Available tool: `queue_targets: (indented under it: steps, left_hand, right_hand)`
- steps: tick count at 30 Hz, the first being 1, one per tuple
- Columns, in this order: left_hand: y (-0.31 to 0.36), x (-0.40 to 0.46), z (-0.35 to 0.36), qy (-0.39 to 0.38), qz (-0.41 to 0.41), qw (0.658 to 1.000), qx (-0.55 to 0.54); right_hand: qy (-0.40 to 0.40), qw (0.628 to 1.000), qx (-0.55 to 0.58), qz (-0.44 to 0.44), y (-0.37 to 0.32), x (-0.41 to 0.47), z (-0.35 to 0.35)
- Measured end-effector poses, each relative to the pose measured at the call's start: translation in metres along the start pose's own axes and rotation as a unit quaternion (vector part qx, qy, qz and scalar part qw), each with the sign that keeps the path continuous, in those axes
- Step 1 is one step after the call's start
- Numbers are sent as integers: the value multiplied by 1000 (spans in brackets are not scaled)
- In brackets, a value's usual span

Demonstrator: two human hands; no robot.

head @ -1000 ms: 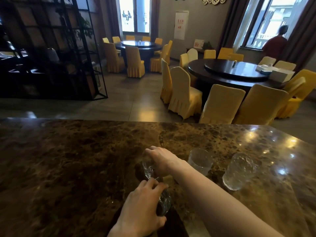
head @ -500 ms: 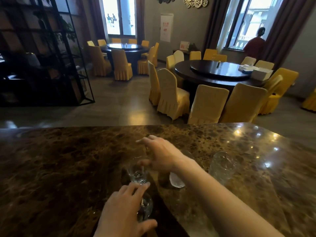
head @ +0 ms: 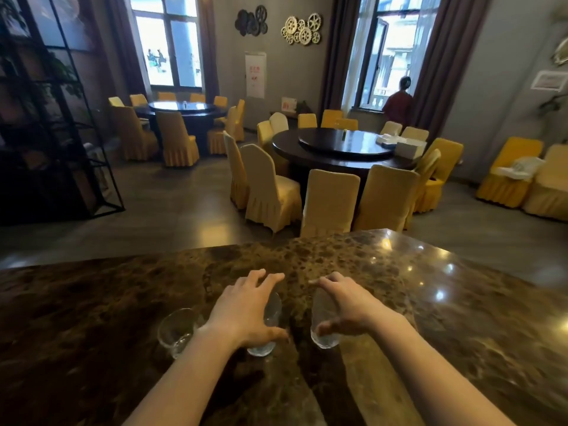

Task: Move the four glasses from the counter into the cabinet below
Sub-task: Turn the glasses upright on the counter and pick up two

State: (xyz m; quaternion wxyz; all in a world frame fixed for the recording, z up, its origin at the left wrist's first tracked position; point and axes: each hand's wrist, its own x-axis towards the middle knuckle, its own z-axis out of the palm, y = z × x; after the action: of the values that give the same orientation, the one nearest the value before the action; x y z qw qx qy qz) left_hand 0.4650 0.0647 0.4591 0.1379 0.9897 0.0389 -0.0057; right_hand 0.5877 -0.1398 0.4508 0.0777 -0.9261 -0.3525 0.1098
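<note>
Three clear glasses show on the brown marble counter (head: 461, 318). My left hand (head: 246, 312) arches over the middle glass (head: 267, 345), fingers spread straight past its rim and thumb by its near side. My right hand (head: 347, 305) arches the same way over the right glass (head: 322, 339), thumb low against its near side. A third glass (head: 176, 330) stands untouched just left of my left wrist. Neither hand has its fingers curled round a glass. The cabinet below is out of view.
The counter runs wide to left and right of the glasses. Beyond its far edge lie a dining room with round dark tables (head: 338, 149), yellow-covered chairs (head: 329, 204), a black metal shelf (head: 61, 133) at left, and a person (head: 399, 103) by the window.
The view has tilted up. My left hand left the glass near the front edge and moved forward; my right hand shifted right. Both now spread over two side-by-side glasses.
</note>
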Motion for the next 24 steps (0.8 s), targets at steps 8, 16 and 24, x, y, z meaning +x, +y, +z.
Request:
queue_targets:
  steps: [8,16,24]
  left_hand:
    - [-19,11,11,-11,-9,1000,-2]
    - [-29,14,11,-3,-8,1000,-6]
    - [-32,16,12,3,4,1000,-18]
  right_hand:
    - [47,998,-27,-31,0,-13,3]
    - [39,992,-65,-101,-45,-62,7]
    - [23,986,-26,-164,-99,-76,30]
